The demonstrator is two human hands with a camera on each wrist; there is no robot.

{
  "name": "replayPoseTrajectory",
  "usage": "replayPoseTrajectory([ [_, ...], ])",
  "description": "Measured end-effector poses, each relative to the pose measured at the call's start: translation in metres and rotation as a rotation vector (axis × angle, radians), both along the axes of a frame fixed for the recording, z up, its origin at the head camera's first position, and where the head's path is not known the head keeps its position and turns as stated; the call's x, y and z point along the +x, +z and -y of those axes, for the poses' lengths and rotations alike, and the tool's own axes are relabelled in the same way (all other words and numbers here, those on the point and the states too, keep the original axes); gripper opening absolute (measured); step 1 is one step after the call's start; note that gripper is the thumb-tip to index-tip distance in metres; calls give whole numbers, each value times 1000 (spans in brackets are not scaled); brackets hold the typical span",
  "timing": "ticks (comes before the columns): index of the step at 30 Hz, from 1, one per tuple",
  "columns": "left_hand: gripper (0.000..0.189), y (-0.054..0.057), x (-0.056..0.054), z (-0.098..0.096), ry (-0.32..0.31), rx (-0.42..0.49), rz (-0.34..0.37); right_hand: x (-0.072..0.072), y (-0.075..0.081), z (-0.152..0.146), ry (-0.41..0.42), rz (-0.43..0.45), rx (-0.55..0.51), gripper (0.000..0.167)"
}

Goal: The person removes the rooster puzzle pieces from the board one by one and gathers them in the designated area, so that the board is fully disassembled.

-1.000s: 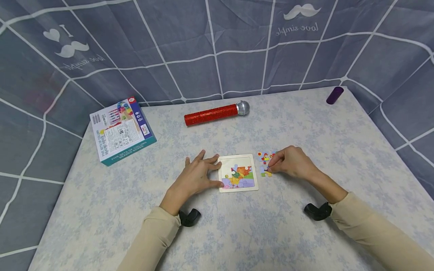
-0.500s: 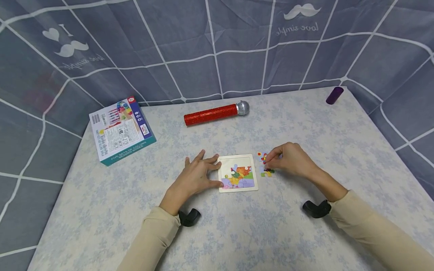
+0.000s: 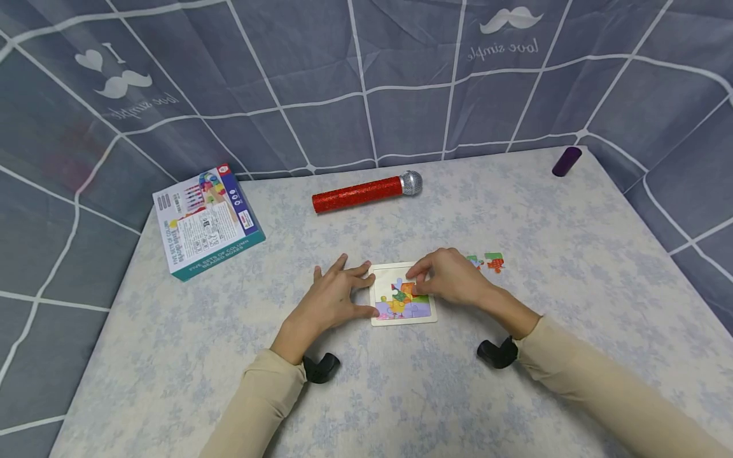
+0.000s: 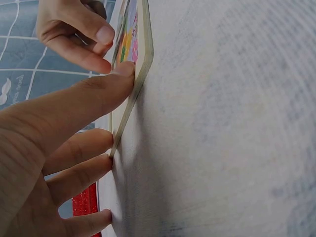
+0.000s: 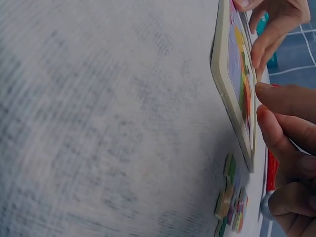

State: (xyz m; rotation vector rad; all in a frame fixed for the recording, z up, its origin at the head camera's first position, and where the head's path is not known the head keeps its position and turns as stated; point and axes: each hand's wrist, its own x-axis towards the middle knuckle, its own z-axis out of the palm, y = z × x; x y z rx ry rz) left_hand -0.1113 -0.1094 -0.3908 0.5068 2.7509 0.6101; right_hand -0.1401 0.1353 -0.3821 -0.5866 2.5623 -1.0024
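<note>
A square wooden puzzle board (image 3: 390,267) lies mid-table, its lower and right parts filled with coloured pieces and its upper left bare. My left hand (image 3: 331,299) spans the board's left side, thumb on the lower corner and fingertips at the upper edge. In the left wrist view that thumb (image 4: 98,91) rests on the rim. My right hand (image 3: 455,277) is over the board's right side, thumb and index finger pinching close above it; the puzzle piece there is mostly hidden by the fingers. Loose puzzle pieces (image 3: 494,261) lie on the table right of the board, partly behind the hand.
Behind the board lies a red glitter microphone (image 3: 357,194) with a silver head. A toy box (image 3: 209,219) is at the back left. In the far right corner lies a dark purple cylinder (image 3: 567,161). Grey checked cloth (image 3: 321,70) hangs around the table.
My right hand has moved left from the loose pieces to above the board's right side, uncovering pieces farther right. My left hand has stayed at the board's left edge.
</note>
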Motion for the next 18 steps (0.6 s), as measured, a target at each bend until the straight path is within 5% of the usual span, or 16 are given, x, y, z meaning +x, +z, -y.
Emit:
replayPoseTrajectory([
  [18,70,-1,-1,1,1,7,-6,0,-3,9,36,-6,43,12],
])
